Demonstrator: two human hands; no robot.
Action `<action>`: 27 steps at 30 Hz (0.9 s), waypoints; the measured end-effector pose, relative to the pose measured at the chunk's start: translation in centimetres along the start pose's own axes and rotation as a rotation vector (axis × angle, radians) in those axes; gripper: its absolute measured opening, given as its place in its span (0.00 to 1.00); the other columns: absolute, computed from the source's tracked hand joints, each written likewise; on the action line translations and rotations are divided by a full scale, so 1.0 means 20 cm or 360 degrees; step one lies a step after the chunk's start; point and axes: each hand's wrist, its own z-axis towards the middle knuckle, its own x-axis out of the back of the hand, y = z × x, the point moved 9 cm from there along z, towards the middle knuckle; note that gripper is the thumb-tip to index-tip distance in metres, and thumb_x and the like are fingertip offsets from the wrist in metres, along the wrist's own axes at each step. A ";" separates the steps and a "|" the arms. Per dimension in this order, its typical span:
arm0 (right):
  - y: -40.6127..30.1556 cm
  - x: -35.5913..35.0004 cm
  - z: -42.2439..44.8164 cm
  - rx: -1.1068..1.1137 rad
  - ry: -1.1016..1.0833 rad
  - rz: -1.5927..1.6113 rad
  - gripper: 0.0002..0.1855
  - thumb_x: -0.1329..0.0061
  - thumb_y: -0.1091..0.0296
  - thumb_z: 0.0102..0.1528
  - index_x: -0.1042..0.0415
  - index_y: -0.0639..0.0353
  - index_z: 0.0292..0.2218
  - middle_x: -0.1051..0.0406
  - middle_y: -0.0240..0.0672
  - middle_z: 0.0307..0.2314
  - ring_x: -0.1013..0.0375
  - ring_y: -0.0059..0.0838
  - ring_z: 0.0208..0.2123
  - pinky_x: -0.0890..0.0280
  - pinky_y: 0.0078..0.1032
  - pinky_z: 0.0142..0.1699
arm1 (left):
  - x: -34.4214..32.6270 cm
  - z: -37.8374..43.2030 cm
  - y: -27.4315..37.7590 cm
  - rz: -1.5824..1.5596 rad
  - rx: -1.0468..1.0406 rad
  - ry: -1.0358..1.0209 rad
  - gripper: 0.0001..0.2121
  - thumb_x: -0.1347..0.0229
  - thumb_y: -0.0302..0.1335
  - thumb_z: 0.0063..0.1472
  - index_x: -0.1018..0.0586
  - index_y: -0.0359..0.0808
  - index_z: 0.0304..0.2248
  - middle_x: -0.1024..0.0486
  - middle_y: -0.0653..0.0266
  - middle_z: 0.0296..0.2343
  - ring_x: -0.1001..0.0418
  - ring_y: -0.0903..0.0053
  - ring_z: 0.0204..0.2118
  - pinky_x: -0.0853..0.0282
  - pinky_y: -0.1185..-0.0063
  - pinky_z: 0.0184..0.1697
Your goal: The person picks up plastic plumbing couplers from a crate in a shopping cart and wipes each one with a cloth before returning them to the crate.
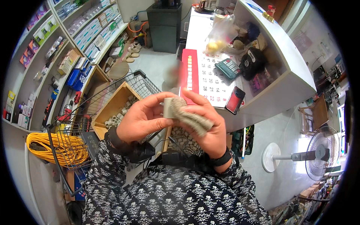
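Between the thumb and fingers of my left hand [143, 118] is a short off-white plastic pipe fitting [168, 108]. My right hand [211, 121] grips a grey-beige cloth [191, 116] and presses it against the fitting's right end, which the cloth hides. Both hands are raised in front of my body. Below and left of them, a wooden box [112, 98] holds several loose white fittings [120, 116]. More small greyish fittings [182, 139] lie in a second container under my right hand, partly hidden by it.
A white desk [194, 28] bears a wall calendar [211, 76], a calculator [228, 69], a black desk device [253, 62] and a phone [235, 100]. Left are a wire basket [70, 115], coiled yellow cable [56, 147] and stocked shelves [64, 25]. A standing fan [320, 153] is at right.
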 end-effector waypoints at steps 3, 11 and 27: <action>-0.06 -0.03 0.02 0.0201 -0.0025 -0.0104 0.22 0.43 0.77 0.45 0.27 0.56 0.44 0.35 0.43 0.52 0.38 0.40 0.54 0.46 0.34 0.59 | -0.01 0.01 0.05 0.0128 -0.0119 -0.0005 0.27 0.46 0.18 0.58 0.41 0.31 0.56 0.33 0.60 0.48 0.34 0.75 0.52 0.35 0.76 0.53; -0.03 -0.01 0.01 0.0078 0.0011 0.0064 0.20 0.47 0.80 0.49 0.27 0.59 0.45 0.34 0.38 0.45 0.32 0.31 0.47 0.37 0.25 0.51 | -0.02 -0.09 0.01 0.0169 -0.0353 0.0210 0.27 0.47 0.17 0.59 0.41 0.31 0.56 0.34 0.61 0.48 0.33 0.73 0.51 0.33 0.75 0.52; -0.15 -0.06 -0.02 0.0340 -0.0168 -0.0260 0.27 0.50 0.83 0.44 0.29 0.57 0.48 0.35 0.37 0.45 0.35 0.36 0.47 0.40 0.30 0.53 | -0.01 -0.18 0.01 0.0180 -0.0524 0.0419 0.27 0.42 0.21 0.57 0.38 0.31 0.55 0.30 0.59 0.46 0.30 0.76 0.47 0.33 0.78 0.49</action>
